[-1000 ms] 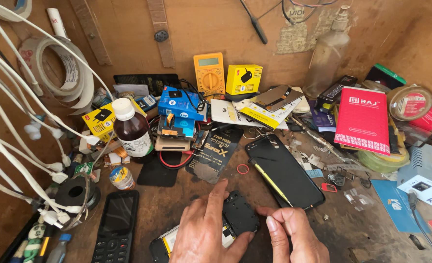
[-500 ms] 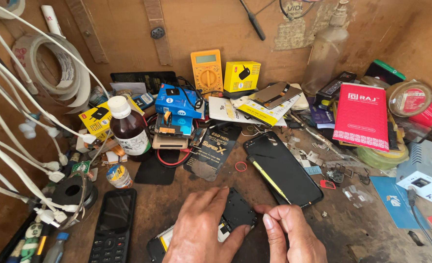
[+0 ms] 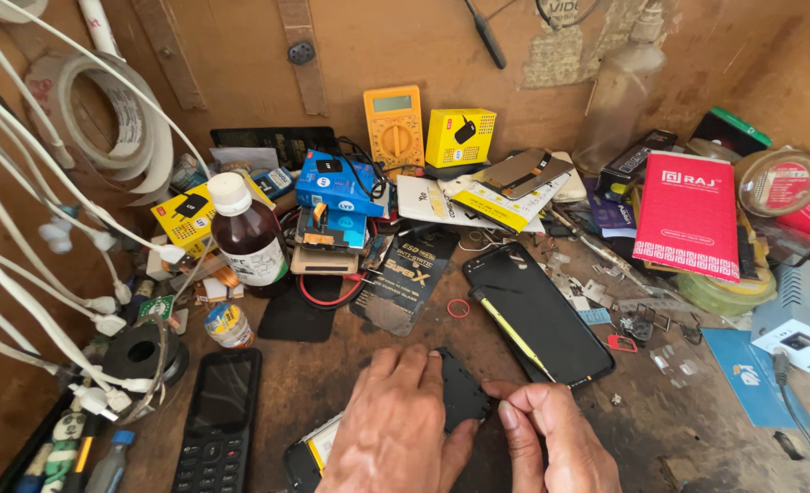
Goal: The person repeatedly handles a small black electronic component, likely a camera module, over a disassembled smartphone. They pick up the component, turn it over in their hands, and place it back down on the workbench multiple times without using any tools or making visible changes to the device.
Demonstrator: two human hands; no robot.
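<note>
Hands, left (image 3: 396,429) and right (image 3: 551,438), both gripping small flat matte-black phone cover (image 3: 462,394), edges rounded.

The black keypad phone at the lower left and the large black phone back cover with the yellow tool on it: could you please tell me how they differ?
The black keypad phone is narrow, with a small screen above rows of keys; the large black phone back cover is wider and plain, with no keys. The keypad phone lies nearly straight and bare; the cover lies slanted with a yellow-handled tool across it. Both are black, lie flat on the brown wooden workbench, and neither hand touches them.
</note>
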